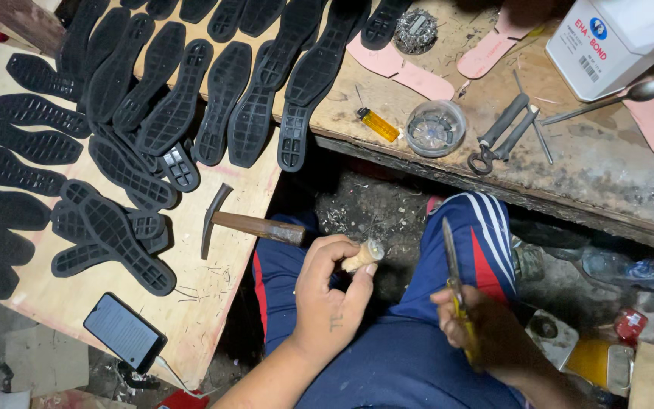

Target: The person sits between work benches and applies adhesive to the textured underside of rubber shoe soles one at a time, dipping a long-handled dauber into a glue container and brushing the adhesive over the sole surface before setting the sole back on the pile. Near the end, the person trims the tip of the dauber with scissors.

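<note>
Head view: wooden workbench (pixel 569 163) along the top edge and a lower wooden board (pixel 213 303) at left carry black rubber soles (pixel 172 106), too many and too overlapped to count, roughly two dozen or more, plus three pink insoles (pixel 399 72), one white jug (pixel 615 42), one hammer (pixel 247 223) at the board's right edge, one phone (pixel 124 332) at its bottom corner. Smaller: one pliers (pixel 501 132), one spoon (pixel 607 98), one clear tub (pixel 435 127), one orange lighter (pixel 377 124). Left hand (pixel 331 295) closed around a small pale brush stub (pixel 363 256) over the lap, right hand (pixel 486 326) gripping yellow-handled scissors (pixel 454 288), blades up and not touching the stub; trimming looks barely begun.
</note>
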A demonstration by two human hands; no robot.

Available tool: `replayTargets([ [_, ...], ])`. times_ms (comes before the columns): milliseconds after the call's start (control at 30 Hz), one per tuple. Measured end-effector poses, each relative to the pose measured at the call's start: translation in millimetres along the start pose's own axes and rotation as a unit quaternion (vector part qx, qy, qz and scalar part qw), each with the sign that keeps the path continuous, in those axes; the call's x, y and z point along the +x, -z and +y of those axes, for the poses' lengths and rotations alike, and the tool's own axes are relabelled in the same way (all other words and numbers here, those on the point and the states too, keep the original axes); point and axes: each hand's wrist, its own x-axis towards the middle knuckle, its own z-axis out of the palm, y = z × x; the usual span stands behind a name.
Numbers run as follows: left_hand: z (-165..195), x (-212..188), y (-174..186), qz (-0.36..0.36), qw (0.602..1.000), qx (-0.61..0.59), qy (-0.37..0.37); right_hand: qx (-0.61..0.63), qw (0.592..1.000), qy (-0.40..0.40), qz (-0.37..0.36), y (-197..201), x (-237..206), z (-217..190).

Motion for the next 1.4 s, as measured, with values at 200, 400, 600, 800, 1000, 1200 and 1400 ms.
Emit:
replayTargets([
  [200, 3, 1, 0, -0.046, 0.999, 0.002, -0.005, -0.296, 0.911, 0.268, 0.104, -14, -5, -64],
  [400, 2, -2, 0, -0.057, 0.998, -0.002, -0.007, -0.326, 0.908, 0.232, 0.127, -26, -1, -91],
  [600, 2, 0, 2, -0.069, 0.998, -0.003, -0.008, -0.310, 0.909, 0.254, 0.112, -26, 1, -90],
  [800, 6, 4, 7, -0.110, 0.994, -0.027, 0.001, -0.303, 0.935, 0.157, 0.095, -28, 1, -93],
  [1000, 7, 4, 7, -0.107, 0.993, -0.033, 0.029, -0.263, 0.925, 0.259, 0.089, -29, 7, -78],
  [1200, 2, 2, 7, -0.122, 0.990, -0.050, 0.048, -0.219, 0.975, 0.031, 0.025, -29, 13, -61],
  [1400, -2, 1, 4, -0.087, 0.994, -0.040, 0.043, -0.232, 0.952, 0.196, 0.032, -22, 12, -69],
])
